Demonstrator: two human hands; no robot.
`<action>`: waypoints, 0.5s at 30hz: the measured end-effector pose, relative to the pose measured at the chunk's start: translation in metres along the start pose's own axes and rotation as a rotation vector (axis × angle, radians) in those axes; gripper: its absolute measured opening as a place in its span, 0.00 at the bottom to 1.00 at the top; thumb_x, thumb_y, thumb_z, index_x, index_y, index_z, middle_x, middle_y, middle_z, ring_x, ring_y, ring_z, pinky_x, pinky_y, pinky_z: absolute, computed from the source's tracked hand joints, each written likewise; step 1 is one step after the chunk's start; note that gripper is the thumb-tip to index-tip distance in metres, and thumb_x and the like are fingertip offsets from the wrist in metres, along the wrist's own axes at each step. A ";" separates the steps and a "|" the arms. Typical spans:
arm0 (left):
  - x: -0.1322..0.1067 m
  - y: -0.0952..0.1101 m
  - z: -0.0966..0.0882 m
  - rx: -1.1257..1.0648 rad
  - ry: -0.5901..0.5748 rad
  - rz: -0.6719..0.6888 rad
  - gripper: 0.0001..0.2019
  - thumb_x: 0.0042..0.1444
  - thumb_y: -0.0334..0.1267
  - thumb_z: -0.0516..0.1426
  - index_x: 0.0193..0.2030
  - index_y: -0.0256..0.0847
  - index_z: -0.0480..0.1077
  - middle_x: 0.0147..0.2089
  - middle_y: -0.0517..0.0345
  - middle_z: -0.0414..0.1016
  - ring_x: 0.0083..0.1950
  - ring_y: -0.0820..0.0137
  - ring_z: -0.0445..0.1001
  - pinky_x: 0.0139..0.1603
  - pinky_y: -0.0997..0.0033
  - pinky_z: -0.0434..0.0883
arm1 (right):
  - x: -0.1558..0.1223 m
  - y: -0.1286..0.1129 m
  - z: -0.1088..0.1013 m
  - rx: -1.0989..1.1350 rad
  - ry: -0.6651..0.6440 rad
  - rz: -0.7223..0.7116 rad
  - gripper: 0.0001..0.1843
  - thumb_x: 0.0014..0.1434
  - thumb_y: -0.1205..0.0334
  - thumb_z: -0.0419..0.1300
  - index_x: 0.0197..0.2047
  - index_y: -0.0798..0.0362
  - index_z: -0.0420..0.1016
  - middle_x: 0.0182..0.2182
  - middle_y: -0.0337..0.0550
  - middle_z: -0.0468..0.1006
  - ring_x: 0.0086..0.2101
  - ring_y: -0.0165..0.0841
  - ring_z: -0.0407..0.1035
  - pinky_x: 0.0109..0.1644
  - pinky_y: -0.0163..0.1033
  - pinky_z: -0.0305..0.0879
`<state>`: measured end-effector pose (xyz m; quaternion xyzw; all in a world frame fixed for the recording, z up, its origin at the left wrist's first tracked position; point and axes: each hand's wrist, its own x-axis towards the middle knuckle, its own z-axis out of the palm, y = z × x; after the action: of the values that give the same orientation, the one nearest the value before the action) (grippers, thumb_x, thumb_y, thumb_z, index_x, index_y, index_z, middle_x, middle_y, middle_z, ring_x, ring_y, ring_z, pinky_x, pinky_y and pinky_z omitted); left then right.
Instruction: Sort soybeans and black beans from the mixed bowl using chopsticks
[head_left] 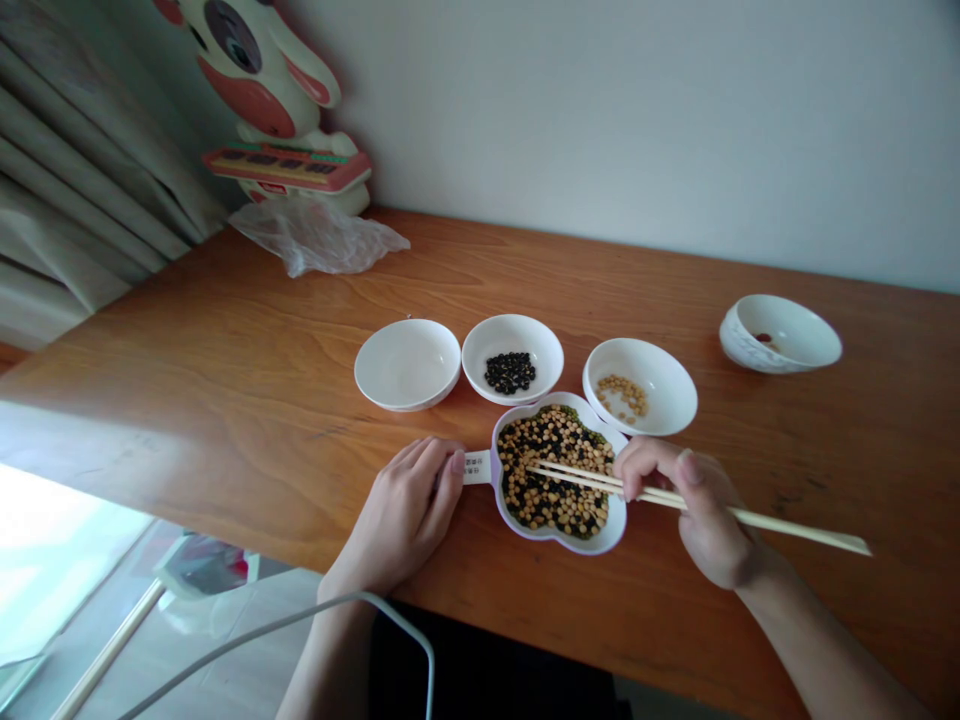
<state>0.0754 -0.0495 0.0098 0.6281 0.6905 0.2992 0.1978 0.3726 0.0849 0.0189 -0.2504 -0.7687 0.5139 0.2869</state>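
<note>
My left hand (409,510) is closed around the labelled handle (477,467) of a shallow, flower-shaped dish (517,527) with a pale purple rim. Mixed beans (555,465), black, tan and some green, cover its bottom. A pair of light wooden chopsticks (787,526) is in my right hand (701,500), their tips down among the beans near the dish's middle. Whether the tips pinch a bean is too small to tell. Just behind the dish stand a white bowl with black beans (551,350), a white bowl with tan beans (679,390) and a bare white bowl (409,365).
Farther right on the wooden table (247,400) is a white bowl (802,345) with a few small bits inside. A crumpled plastic bag (322,235) and a cow-shaped toy keyboard (289,165) are at the back left. A grey cable (300,612) crosses my left forearm.
</note>
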 end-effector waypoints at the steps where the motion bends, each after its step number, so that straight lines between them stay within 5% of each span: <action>1: 0.000 0.000 0.000 -0.001 -0.003 0.002 0.12 0.77 0.40 0.47 0.40 0.44 0.64 0.38 0.57 0.71 0.39 0.65 0.71 0.44 0.65 0.66 | 0.000 0.000 0.000 0.003 0.002 -0.005 0.33 0.76 0.43 0.34 0.36 0.47 0.73 0.32 0.42 0.74 0.37 0.38 0.69 0.46 0.45 0.64; 11: 0.000 -0.001 0.001 0.004 0.003 -0.002 0.12 0.77 0.40 0.47 0.40 0.44 0.64 0.38 0.57 0.71 0.38 0.66 0.71 0.44 0.64 0.66 | -0.001 0.000 0.005 0.052 0.092 -0.040 0.32 0.78 0.48 0.35 0.34 0.47 0.75 0.30 0.41 0.75 0.35 0.36 0.71 0.44 0.44 0.64; 15: 0.000 -0.001 0.001 0.011 0.010 0.003 0.11 0.77 0.39 0.48 0.40 0.44 0.65 0.38 0.57 0.72 0.38 0.65 0.71 0.43 0.64 0.67 | -0.002 0.001 0.002 0.048 0.093 -0.016 0.36 0.76 0.42 0.34 0.32 0.47 0.75 0.29 0.42 0.74 0.34 0.38 0.70 0.43 0.45 0.63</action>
<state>0.0755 -0.0493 0.0086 0.6286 0.6923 0.2988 0.1904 0.3725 0.0830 0.0173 -0.2607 -0.7440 0.5177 0.3324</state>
